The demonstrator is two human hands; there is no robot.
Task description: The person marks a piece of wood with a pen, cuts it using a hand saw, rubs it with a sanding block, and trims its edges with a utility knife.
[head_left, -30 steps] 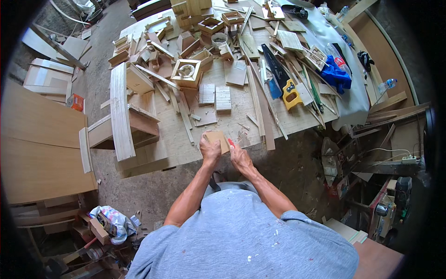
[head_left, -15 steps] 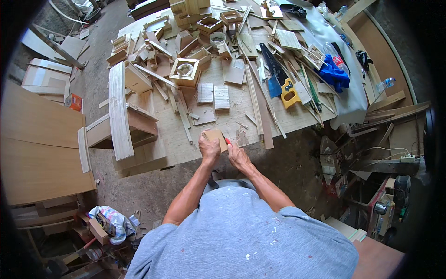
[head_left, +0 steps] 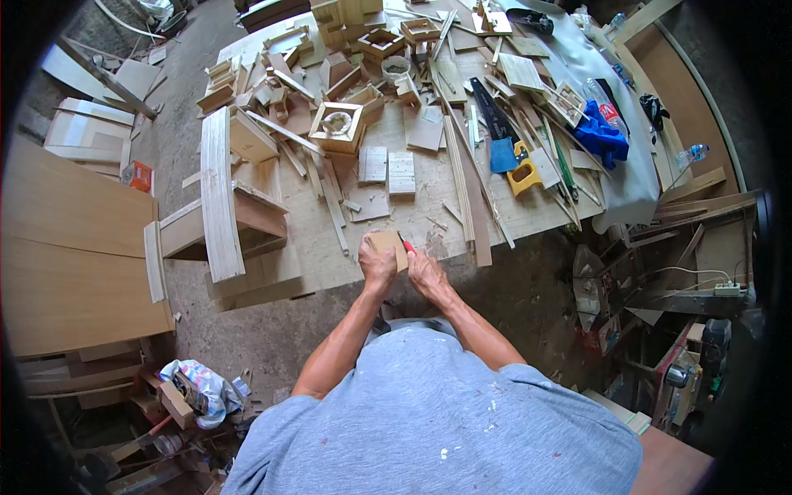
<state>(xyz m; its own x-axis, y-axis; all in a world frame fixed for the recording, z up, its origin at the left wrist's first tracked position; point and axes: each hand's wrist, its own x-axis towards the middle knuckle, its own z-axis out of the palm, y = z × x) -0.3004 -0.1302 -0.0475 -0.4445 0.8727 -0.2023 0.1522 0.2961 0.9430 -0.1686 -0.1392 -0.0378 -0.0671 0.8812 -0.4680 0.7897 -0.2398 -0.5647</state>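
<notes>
Near the table's front edge, my left hand (head_left: 379, 261) is wrapped round a small flat tan wooden piece (head_left: 385, 241), thumb along its side. My right hand (head_left: 427, 274) is closed on a slim red-handled tool (head_left: 407, 246), held against the right edge of that piece. A dark part of the tool shows by the wood; its tip is too small to make out. Beyond my hands, two pale wooden blocks (head_left: 402, 172) lie side by side on the table (head_left: 330, 262).
Wood offcuts and small box frames (head_left: 336, 126) crowd the far side. A yellow-handled saw (head_left: 525, 175) lies at right, near a blue cloth (head_left: 600, 136). A curved wooden frame (head_left: 221, 198) stands at left. Machinery (head_left: 678, 376) sits at lower right.
The whole scene has shifted slightly to the right in view. My hands keep nearly the same hold on the wooden piece and the red-handled tool.
</notes>
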